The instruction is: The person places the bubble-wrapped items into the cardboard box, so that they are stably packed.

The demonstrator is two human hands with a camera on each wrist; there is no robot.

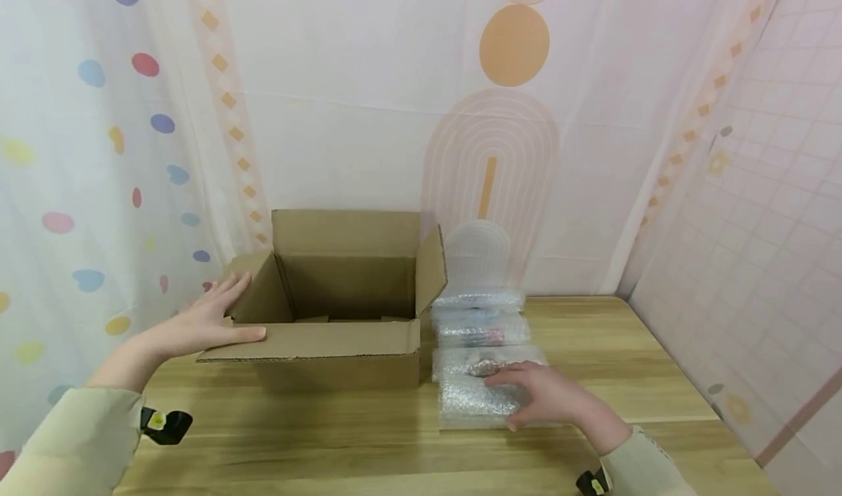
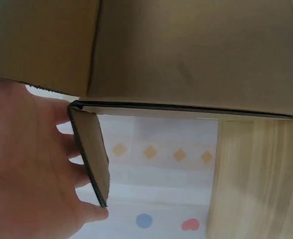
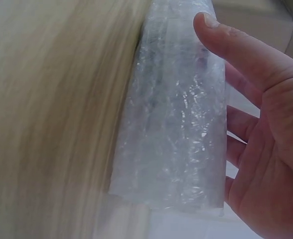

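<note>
Cardboard box (image 1: 342, 313) sits open on the wooden table (image 1: 329, 437), its four flaps spread, the near one folded outward toward the person. The left hand (image 1: 204, 321) lies against the box's left flap (image 1: 253, 291) with its fingers straight and slightly fanned, the thumb stretched along the near flap's edge; nothing is gripped. From the left wrist view, the left fingers (image 2: 74, 149) reach behind the thin edge of that flap (image 2: 89, 154), pressing flat on it rather than curling round. Just right of the box, touching or nearly touching its side, a row of bubble-wrapped packets (image 1: 480, 328) runs from the back wall toward the near edge. The right hand (image 1: 549, 397) rests on the nearest packet (image 1: 470, 401), fingers loosely extended over its top and right end, palm down. In the right wrist view the thumb (image 3: 226, 40) stands away from the wrap (image 3: 176, 124) and the fingers lie slack beside it, so the hand touches the packet without closing on it. What lies inside the wrap is too blurred to tell.
</note>
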